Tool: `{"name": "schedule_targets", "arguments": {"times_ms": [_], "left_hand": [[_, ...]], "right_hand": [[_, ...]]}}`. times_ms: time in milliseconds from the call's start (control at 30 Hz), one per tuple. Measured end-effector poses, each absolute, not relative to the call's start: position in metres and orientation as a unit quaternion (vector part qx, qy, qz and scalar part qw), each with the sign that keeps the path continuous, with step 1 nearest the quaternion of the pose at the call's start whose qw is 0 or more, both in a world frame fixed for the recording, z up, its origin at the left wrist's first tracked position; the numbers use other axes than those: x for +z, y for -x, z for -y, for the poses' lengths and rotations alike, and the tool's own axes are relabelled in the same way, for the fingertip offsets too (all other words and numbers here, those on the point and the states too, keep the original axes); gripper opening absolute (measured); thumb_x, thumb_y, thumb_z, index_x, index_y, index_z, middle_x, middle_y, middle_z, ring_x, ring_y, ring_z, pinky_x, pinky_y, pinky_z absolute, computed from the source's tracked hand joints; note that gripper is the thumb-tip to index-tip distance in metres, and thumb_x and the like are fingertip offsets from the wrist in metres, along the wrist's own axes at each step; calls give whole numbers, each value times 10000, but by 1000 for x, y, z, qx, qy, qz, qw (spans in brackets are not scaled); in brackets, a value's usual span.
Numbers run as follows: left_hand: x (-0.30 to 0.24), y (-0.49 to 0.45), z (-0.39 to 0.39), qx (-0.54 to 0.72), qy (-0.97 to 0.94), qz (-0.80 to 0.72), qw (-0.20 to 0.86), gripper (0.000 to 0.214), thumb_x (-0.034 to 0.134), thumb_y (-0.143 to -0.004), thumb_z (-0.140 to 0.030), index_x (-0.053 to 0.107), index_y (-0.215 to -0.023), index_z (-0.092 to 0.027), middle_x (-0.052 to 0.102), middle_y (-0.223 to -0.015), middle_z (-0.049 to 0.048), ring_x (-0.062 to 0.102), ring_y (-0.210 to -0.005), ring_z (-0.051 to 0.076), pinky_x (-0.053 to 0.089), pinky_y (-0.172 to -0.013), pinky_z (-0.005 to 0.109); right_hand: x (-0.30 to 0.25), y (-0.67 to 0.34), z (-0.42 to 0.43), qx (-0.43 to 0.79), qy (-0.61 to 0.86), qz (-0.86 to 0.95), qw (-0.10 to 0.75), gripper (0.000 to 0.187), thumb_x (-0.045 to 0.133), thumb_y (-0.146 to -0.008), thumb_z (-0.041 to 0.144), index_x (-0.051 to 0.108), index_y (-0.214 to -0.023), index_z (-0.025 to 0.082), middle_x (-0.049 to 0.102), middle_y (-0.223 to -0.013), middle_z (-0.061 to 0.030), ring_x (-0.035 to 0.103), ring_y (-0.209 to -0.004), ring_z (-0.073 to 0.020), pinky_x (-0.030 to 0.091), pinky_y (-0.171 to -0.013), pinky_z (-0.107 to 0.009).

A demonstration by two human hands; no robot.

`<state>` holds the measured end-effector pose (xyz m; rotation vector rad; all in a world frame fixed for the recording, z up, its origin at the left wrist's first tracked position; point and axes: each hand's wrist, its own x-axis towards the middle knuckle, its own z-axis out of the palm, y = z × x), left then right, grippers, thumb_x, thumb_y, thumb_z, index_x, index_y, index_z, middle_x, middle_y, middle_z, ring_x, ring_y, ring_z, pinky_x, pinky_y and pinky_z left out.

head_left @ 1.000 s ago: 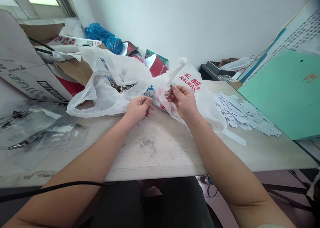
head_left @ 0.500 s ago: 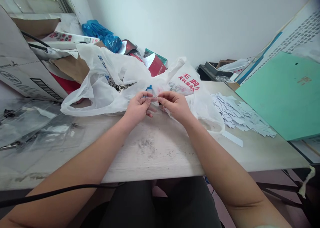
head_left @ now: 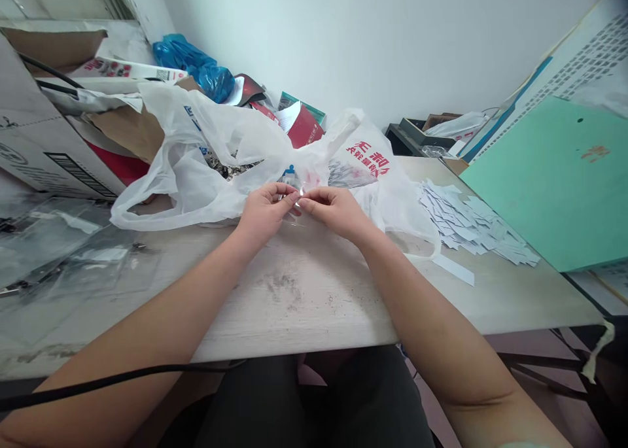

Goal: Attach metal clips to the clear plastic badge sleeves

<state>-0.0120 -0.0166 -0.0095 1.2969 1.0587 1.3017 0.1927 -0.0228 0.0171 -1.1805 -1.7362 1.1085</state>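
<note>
The left hand (head_left: 265,212) and right hand (head_left: 336,211) are closed in a pinch on a small glinting piece (head_left: 300,193), too small to identify, which is held just above the worktop (head_left: 304,291) in front of a white plastic bag (head_left: 186,180). A heap of small metal parts (head_left: 228,167) is left in the bag's mouth, and a pile of white paper slips (head_left: 466,222) is spread to the right.
</note>
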Motion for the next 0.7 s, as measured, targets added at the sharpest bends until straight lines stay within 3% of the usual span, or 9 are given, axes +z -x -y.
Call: {"name": "schedule_targets", "arguments": {"times_ms": [300, 467, 700], "left_hand": [[-8, 15, 13, 551, -503, -402, 531, 388, 1004, -891, -483, 819, -997, -159, 850, -1034, 106, 789, -768, 197, 662, -684, 338], [-10, 18, 15, 508, -525, -409, 546, 545, 1055, -828, -593, 857, -1114, -174, 857, -999, 90, 808, -816, 218, 661, -749, 349], [-9, 20, 16, 535, -529, -402, 522, 540, 1073, -790, -641, 826, -926, -180, 850, -926, 96, 771, -792, 200, 626, -746, 336]], "right_hand": [[14, -189, 20, 414, 465, 672, 401, 274, 817, -912, 485, 800, -898, 212, 763, -851, -21, 595, -767, -182, 455, -744, -357], [11, -191, 20, 450, 431, 673, 398, 295, 828, -915, 502, 812, -900, 208, 767, -837, -24, 575, -740, -168, 442, -723, -352], [15, -192, 22, 507, 431, 629, 403, 270, 884, -863, 416, 898, -1036, 209, 863, -996, -66, 670, -838, -186, 521, -785, -358]]}}
